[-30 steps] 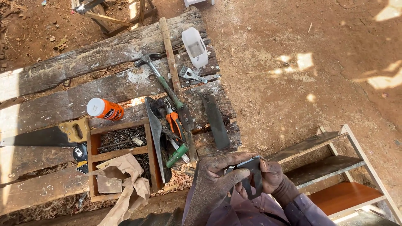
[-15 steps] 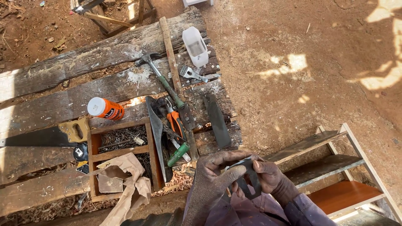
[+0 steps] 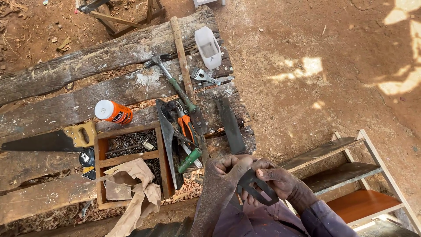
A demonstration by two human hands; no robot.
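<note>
Dark slotted metal piece [image 3: 256,188] held low in front of person's body, just off near edge of plank table [image 3: 66,109]. Left hand [image 3: 226,175] fingers curled shut over its upper end; right hand [image 3: 280,180] pinches it from other side, thumb on top. Behind hands on table: flat dark blade [image 3: 230,124], green-handled hammer [image 3: 175,85], orange pliers [image 3: 186,127], wooden nail tray [image 3: 160,153].

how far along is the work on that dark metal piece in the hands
Done: tools are laid out on the plank bench, including a claw hammer and handsaw. In hand: left hand and right hand both grip the dark metal piece. Left: it isn't fitted anywhere.
</note>
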